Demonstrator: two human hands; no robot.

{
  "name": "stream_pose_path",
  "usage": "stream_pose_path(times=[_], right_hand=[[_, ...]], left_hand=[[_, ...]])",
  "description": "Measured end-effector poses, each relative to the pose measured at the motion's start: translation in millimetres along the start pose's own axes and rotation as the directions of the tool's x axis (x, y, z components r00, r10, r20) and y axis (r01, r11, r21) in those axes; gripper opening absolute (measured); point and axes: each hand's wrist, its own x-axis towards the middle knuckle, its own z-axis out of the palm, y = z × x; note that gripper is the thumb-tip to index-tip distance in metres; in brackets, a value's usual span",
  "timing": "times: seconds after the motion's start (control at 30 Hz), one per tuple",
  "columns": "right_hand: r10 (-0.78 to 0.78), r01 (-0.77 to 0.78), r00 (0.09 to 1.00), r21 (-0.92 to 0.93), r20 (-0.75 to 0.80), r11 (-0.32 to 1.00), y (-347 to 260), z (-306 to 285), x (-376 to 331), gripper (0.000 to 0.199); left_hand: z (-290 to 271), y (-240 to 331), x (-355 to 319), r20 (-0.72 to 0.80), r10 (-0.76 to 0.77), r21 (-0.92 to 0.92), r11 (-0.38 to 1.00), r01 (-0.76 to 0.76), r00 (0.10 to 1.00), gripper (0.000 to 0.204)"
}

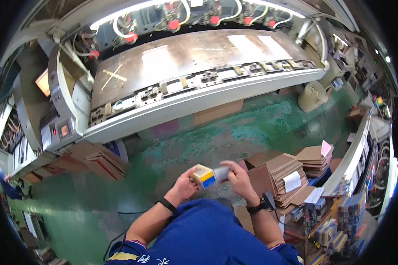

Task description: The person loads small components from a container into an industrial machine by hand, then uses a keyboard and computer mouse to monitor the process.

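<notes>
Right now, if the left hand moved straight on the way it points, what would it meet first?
The left hand points right, so it would likely first press further into the small box it holds, then meet the right hand; depth is unclear.

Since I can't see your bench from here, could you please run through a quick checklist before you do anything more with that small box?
1. Small box held in both hands: ok.
2. Left hand grips its near end: ok.
3. Right hand holds the grey flap end: ok.
4. Box closed: cannot tell.
5. Flat cardboard stack beside the right hand: ok.
6. Green floor under the hands free of clutter: ok.
</notes>
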Motion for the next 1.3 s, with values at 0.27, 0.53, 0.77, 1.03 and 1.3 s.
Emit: stream_pose_path(times=[0.27,0.53,0.77,1.03,1.3], right_hand=[[-0.434,0.406,0.893,-0.628,0.119,0.663,-46.5,114.9,123.4,0.055],[-0.193,0.218,0.976,-0.419,0.101,0.881,-32.2,141.7,296.5,0.099],[-0.219,0.284,0.939,-0.236,0.266,0.929,-60.6,152.0,416.6,0.090],[-0.229,0.291,0.945,-0.281,0.235,0.914,-89.1,194.4,505.1,0.068],[-0.164,0.238,0.946,-0.253,0.281,0.938,-97.8,256.1,553.0,0.068]], left_hand=[[-58.0,128.1,29.4,-0.116,0.308,-0.253,0.910,-0.328,0.944,0.038],[-39.1,240.7,80.3,-0.244,0.518,-0.103,0.827,-0.553,0.820,0.037],[-51.4,334.9,112.2,-0.337,0.617,0.093,0.774,-0.626,0.712,0.039],[-39.8,428.6,137.4,-0.452,0.665,-0.029,0.655,-0.755,0.594,0.060],[-91.1,498.3,140.5,-0.259,0.484,-0.414,0.726,-0.549,0.836,0.083]])
